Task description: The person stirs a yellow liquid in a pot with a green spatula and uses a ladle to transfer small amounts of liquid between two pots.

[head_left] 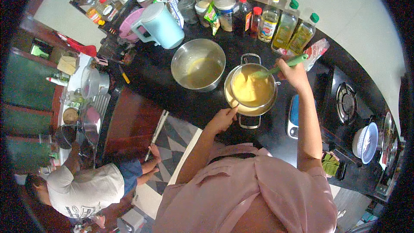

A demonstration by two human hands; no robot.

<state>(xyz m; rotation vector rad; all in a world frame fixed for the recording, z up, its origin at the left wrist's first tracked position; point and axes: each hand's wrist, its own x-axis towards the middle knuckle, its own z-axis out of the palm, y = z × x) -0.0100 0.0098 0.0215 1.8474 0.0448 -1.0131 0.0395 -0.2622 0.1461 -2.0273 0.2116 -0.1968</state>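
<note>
My right hand point(293, 74) grips a green spatula point(296, 60), its blade dipped into a thick yellow mixture point(250, 88). That mixture fills a round metal strainer point(275, 95) with a small hook on its right side. Beneath the strainer is a steel pot point(246, 113) with two loop handles and more pale yellow liquid inside. My left hand point(222, 120) is closed at the pot's near-left rim; whether it also touches the strainer is hard to see. Left of the pot stands a large steel bowl point(181, 77) with yellowish residue at the bottom.
Oil bottles point(284, 28), jars and a light-blue pitcher point(164, 28) line the counter's back. A kitchen scale point(293, 118) lies under my right forearm, with a gas burner point(346, 103) and a white-and-blue basket point(366, 142) further right. Another person point(86, 187) works at the sink on the left.
</note>
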